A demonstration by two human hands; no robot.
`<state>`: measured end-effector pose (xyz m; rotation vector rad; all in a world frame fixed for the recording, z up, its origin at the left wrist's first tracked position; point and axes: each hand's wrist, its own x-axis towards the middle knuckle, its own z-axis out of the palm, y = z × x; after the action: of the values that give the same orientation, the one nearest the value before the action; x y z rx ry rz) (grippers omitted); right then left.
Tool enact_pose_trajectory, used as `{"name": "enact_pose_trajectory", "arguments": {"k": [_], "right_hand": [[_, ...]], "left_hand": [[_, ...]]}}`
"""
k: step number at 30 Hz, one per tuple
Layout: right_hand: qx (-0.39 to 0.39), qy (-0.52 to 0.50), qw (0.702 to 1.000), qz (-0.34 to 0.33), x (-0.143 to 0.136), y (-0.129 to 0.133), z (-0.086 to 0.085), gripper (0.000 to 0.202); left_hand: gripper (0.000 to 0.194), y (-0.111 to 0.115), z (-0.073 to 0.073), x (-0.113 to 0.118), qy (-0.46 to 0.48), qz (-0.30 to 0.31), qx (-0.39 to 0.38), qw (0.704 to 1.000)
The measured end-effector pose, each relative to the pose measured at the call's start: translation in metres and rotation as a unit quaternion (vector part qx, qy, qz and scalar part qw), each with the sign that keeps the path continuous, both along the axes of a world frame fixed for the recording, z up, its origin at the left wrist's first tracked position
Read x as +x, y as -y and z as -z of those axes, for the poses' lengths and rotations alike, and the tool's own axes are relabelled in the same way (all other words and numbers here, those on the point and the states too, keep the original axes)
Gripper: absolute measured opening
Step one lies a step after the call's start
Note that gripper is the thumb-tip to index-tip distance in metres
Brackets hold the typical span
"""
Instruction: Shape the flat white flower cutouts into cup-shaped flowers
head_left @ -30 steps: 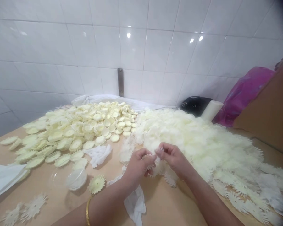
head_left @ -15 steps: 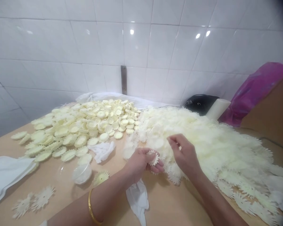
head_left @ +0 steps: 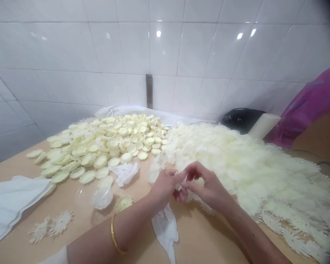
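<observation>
My left hand [head_left: 165,187] is closed around a small cream flower cutout [head_left: 179,187] with a toothed edge, partly hidden by the fingers. Thumb and forefinger of my right hand [head_left: 209,185] pinch at the same cutout from the right. Just beyond both hands spreads a big heap of thin, pale flat flower cutouts [head_left: 236,165]. To the left lies a pile of thicker, yellowish cutouts [head_left: 121,137] with toothed rims, many cupped. A small clear tub [head_left: 102,200] with something white in it stands left of my left wrist.
White cloths lie at the left [head_left: 13,205], by the pile [head_left: 125,174] and under my left wrist [head_left: 166,229]. Single cutouts [head_left: 61,223] rest near the front left. A black object [head_left: 242,119], a white roll [head_left: 264,125] and a purple bag [head_left: 305,110] sit back right, before the tiled wall [head_left: 165,51].
My right hand has come left and down from above the pale heap to meet my left hand at the cutout. The view has shifted slightly.
</observation>
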<state>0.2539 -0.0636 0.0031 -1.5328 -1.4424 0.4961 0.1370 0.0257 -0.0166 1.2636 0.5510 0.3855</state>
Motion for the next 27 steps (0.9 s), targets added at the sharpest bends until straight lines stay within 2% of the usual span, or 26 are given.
{"name": "enact_pose_trajectory", "arguments": {"k": [7, 10, 13, 17, 20, 22, 27], "right_hand": [[0.004, -0.021, 1.0, 0.007, -0.001, 0.0, -0.001, 0.017], [0.001, -0.035, 0.999, -0.001, -0.005, -0.001, 0.001, 0.011], [-0.011, -0.071, 0.997, -0.013, -0.007, -0.002, 0.001, 0.018], [0.006, -0.074, 0.996, 0.054, -0.002, -0.003, 0.003, 0.031], [0.005, -0.076, 0.993, 0.091, 0.003, -0.004, 0.005, 0.038], [0.001, -0.08, 0.994, 0.08, 0.004, -0.005, 0.005, 0.038], [-0.04, -0.137, 0.99, -0.016, 0.003, -0.003, 0.002, 0.025]], "left_hand": [[0.047, 0.002, -0.002, 0.001, -0.043, -0.02, 0.04, 0.998], [0.054, 0.004, -0.003, 0.001, -0.072, -0.017, 0.028, 0.997], [0.058, 0.006, -0.004, 0.001, -0.053, 0.004, 0.003, 0.999], [0.045, 0.007, -0.008, -0.001, 0.011, 0.042, -0.007, 0.999], [0.036, 0.006, -0.008, -0.001, 0.024, 0.052, -0.005, 0.998], [0.034, 0.005, -0.005, -0.001, 0.02, 0.046, -0.004, 0.999], [0.03, 0.007, 0.0, -0.001, 0.009, 0.029, 0.004, 1.0]]}}
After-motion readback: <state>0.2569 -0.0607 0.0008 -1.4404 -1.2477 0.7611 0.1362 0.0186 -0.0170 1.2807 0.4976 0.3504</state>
